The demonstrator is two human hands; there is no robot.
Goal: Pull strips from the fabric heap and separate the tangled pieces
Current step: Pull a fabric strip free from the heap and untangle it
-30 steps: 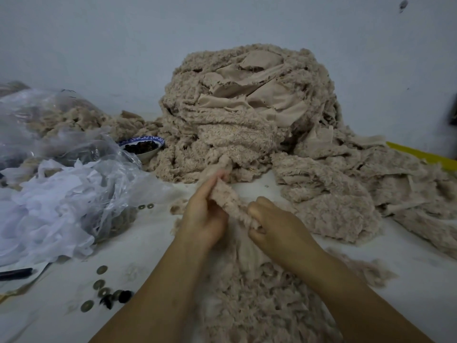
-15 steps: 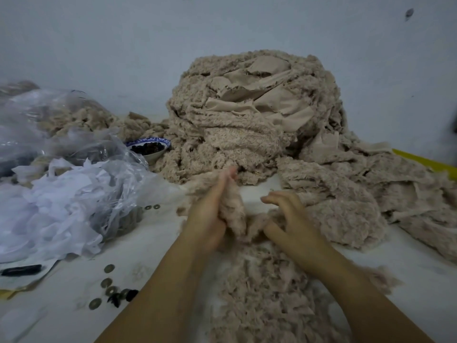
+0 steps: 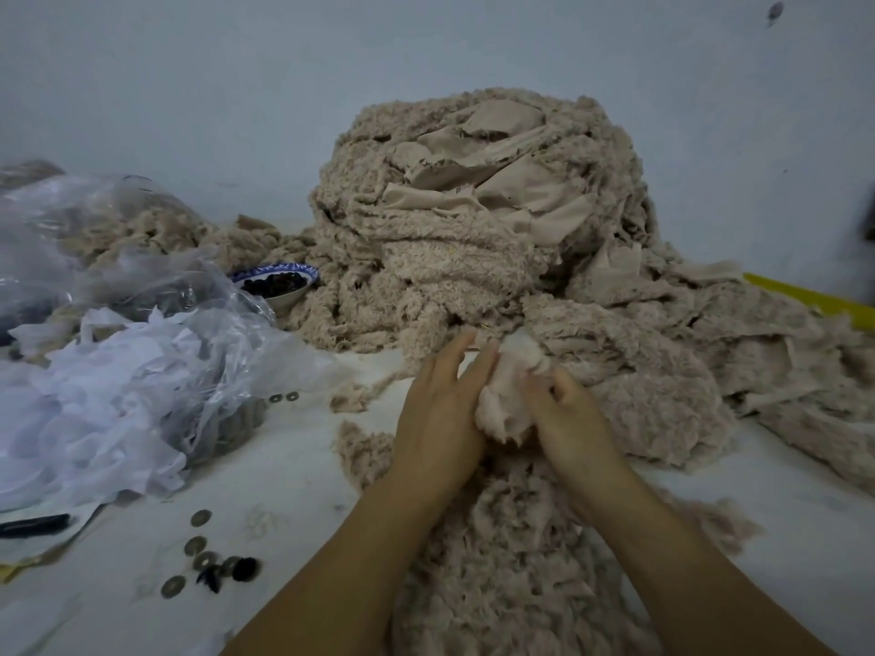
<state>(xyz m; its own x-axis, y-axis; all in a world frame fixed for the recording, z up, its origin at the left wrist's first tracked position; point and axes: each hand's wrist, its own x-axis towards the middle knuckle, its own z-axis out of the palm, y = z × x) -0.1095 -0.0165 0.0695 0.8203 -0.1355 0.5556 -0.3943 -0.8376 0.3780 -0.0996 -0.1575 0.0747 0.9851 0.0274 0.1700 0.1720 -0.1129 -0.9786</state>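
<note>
A tall heap of beige fuzzy fabric (image 3: 473, 220) rises at the back centre and spreads to the right. Between my hands is a pale clump of fabric strip (image 3: 502, 395), just in front of the heap's foot. My left hand (image 3: 440, 419) lies against the clump's left side with straight fingers pointing up. My right hand (image 3: 568, 419) grips the clump from the right with curled fingers. A loose pile of pulled fluffy pieces (image 3: 511, 575) lies under my forearms on the white table (image 3: 293, 490).
Clear plastic bags (image 3: 142, 333) with white scraps and beige fabric fill the left. A blue-rimmed bowl of dark pieces (image 3: 277, 284) sits beside the heap. Metal washers and black bits (image 3: 213, 561) lie near the front left. A black pen (image 3: 33, 525) and a yellow edge (image 3: 814, 298) sit at the sides.
Both hands moved forward toward the heap's foot. The strip I was pulling apart is now bunched into a clump between them, and my right hand has curled around it.
</note>
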